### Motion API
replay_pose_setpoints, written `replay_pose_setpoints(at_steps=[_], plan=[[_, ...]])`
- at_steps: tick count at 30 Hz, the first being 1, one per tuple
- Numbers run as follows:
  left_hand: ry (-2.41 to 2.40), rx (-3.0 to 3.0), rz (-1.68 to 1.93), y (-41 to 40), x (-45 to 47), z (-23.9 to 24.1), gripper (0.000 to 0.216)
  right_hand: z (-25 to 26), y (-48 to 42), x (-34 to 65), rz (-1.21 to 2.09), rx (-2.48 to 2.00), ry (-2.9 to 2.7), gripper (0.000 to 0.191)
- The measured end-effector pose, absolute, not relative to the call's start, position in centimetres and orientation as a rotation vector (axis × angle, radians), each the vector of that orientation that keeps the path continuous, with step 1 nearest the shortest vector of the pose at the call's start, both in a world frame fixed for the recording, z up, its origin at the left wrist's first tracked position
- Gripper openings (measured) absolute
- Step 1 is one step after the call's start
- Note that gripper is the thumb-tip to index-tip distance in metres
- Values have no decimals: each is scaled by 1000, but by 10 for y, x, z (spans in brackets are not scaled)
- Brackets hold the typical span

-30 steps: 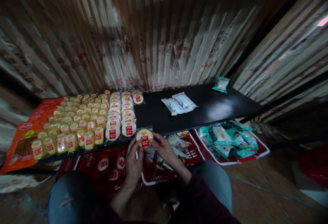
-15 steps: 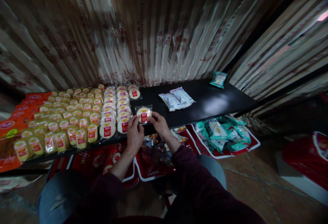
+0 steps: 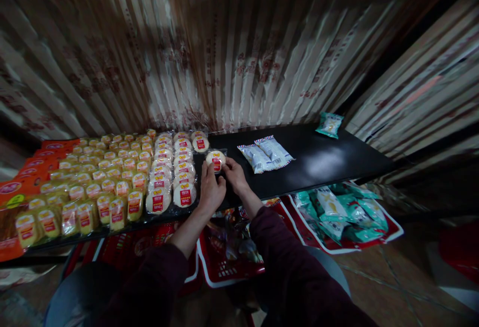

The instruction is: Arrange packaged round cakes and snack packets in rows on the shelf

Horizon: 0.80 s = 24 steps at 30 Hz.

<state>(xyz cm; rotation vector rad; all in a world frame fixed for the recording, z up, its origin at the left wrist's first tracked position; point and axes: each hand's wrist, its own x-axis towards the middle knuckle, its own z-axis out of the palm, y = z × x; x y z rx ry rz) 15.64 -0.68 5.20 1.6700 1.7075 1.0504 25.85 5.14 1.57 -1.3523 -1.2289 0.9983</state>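
Note:
A round white cracker in a clear wrapper with a red label (image 3: pixel 216 160) is held between my two hands over the black shelf. My left hand (image 3: pixel 212 187) grips its left and near edge, thumb and fingers drawn in. From the right, my right hand (image 3: pixel 235 174) pinches the wrapper's other side. Just left of the hands run two columns of the same wrapped crackers (image 3: pixel 185 194), overlapping front to back. Behind the held pack, similar wrapped crackers (image 3: pixel 200 142) lie at the back of the shelf.
Yellow wrapped cakes (image 3: pixel 118 212) and orange packets (image 3: pixel 11 187) fill the left of the black shelf (image 3: pixel 310 167). White-blue packets (image 3: pixel 266 155) and a teal packet (image 3: pixel 330 125) lie rightward. Red baskets (image 3: pixel 213 279) stand below, one with teal packets (image 3: pixel 348 212). A striped curtain (image 3: pixel 224 67) hangs behind.
The held cracker has moved slightly back, toward the crackers at the rear, with both hands still on it. The whole view has shifted a little.

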Motion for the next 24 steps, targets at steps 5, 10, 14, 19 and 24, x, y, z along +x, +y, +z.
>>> replay_pose_setpoints(at_steps=[5,10,14,19,24], plan=[[1749,1627,999,17,160,61,48,19,72,258,957,-1385,-1281,35],[1791,1571,942,34,161,64,46,10,90,251,924,-1415,-1308,36],[1792,1537,966,44,159,67,44,1,102,246,868,-1426,-1324,37],[1837,1513,960,57,156,70,42,2,114,241,755,-1473,-1393,35],[1878,1491,966,72,153,68,40,10,120,235,669,-1519,-1499,34]])
